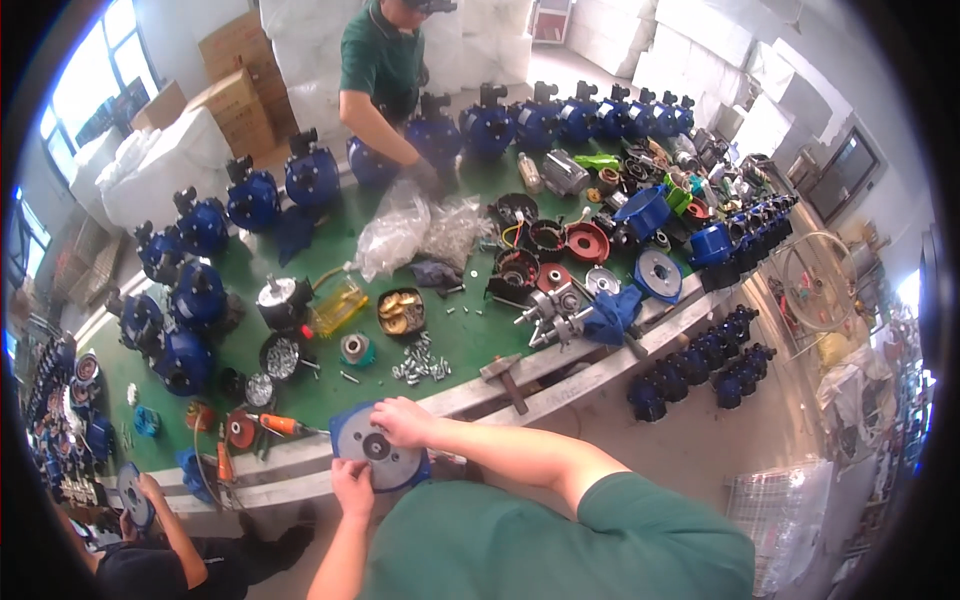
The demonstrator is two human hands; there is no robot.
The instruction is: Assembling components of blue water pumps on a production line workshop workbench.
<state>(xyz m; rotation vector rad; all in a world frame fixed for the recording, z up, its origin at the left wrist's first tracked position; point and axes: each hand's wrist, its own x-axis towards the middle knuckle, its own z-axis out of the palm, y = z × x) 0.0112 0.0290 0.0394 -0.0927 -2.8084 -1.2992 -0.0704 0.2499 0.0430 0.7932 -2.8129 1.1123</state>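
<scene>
A round grey motor end cover with a blue rim [407, 462] and a dark central bore leans at the bench's near edge, in front of my body. My left hand [352, 487] has its fingers bent around the cover's lower left edge. My right hand [400, 422] is closed at the cover's upper right, its fingertips pressed together against the grey face. Whatever is between those fingertips, if anything, is hidden. An orange-handled screwdriver [280, 425] lies just left of the cover. Beyond it, loose bolts [420, 365] form a pile on the green bench top.
Blue motor housings [487, 128] line the bench's far and left sides. A hammer [508, 380] lies by the near edge, near a blue cloth [612, 315]. Across the bench stands a co-worker [378, 60]; another person [165, 560] handles a similar cover at lower left.
</scene>
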